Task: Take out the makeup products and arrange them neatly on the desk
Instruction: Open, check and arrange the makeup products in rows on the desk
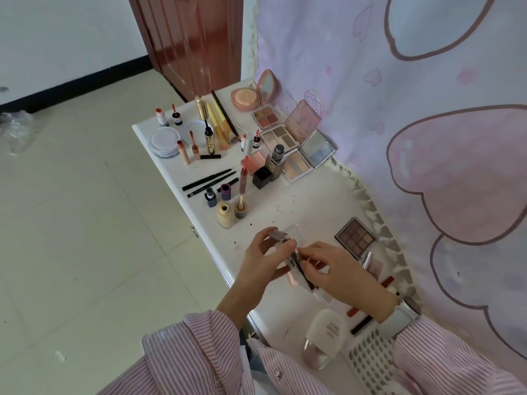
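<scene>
Low in the centre of the frame, above the white bench (pixel 296 201), the left hand (pixel 263 259) and right hand (pixel 339 270) both pinch a small clear compact (pixel 288 246), fingers clamped on its edges; it looks light, rigid, slippery and crackable, best held by its sides.

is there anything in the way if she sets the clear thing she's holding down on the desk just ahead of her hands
Nothing visible blocks it. Both hands, left and right, hold the clear case above a bare patch of desk. The beige bottle stands off to the left and the brown eyeshadow palette to the right.
</scene>
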The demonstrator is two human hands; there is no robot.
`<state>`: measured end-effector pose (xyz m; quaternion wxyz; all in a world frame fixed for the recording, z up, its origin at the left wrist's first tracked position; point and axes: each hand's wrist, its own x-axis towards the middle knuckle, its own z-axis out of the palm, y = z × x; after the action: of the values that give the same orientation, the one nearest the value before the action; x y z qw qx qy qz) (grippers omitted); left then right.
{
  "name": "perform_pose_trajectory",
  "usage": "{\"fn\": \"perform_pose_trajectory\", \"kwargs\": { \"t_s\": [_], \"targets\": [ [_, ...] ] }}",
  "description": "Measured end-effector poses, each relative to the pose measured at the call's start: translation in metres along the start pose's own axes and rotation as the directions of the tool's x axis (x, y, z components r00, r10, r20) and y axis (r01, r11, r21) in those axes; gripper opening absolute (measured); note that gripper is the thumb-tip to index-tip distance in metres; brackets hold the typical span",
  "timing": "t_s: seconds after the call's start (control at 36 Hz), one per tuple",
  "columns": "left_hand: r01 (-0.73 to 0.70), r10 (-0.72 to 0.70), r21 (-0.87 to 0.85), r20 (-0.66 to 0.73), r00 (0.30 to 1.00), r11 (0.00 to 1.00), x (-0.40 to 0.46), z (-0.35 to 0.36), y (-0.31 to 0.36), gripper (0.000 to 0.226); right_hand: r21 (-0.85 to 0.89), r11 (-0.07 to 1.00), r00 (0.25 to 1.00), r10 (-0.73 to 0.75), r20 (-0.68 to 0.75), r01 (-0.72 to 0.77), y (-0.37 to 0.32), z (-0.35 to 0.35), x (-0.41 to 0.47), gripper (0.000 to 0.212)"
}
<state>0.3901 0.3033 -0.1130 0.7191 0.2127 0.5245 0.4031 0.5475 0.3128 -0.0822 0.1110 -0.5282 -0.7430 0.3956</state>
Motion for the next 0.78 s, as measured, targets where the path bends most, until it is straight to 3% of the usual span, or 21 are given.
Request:
{"fn": "perform_pose_trajectory", "kwargs": {
  "t_s": [0.22,0.44,0.56,0.69,0.78],
  "targets": [
    [-0.082,0.086,0.172,-0.011,0.996,0.982,0.006,-0.002,0.001,0.065,0.056,0.997,0.991,0.050,0.126,-0.057,-0.007,-0.011,0.004,0.031],
    [-0.097,0.103,0.247,-0.012,0.995,0.964,0.008,-0.002,0.000,0.058,0.060,0.994,0.987,0.080,0.142,-0.089,-0.006,-0.006,0.003,0.032],
    [-0.084,0.087,0.220,-0.004,0.996,0.972,0.007,0.000,-0.001,0.051,0.013,0.989,0.986,0.148,0.080,-0.150,0.002,-0.006,0.005,0.021],
    [0.029,-0.036,0.083,0.073,0.997,0.996,0.005,0.000,0.000,0.048,0.038,0.983,0.977,0.172,0.126,-0.178,0.002,-0.015,0.005,0.026],
    [0.054,-0.058,0.035,0.137,0.989,0.998,0.006,0.001,0.000,0.036,-0.041,0.979,0.977,0.204,0.059,-0.201,0.009,-0.015,0.009,0.022]
  ]
}}
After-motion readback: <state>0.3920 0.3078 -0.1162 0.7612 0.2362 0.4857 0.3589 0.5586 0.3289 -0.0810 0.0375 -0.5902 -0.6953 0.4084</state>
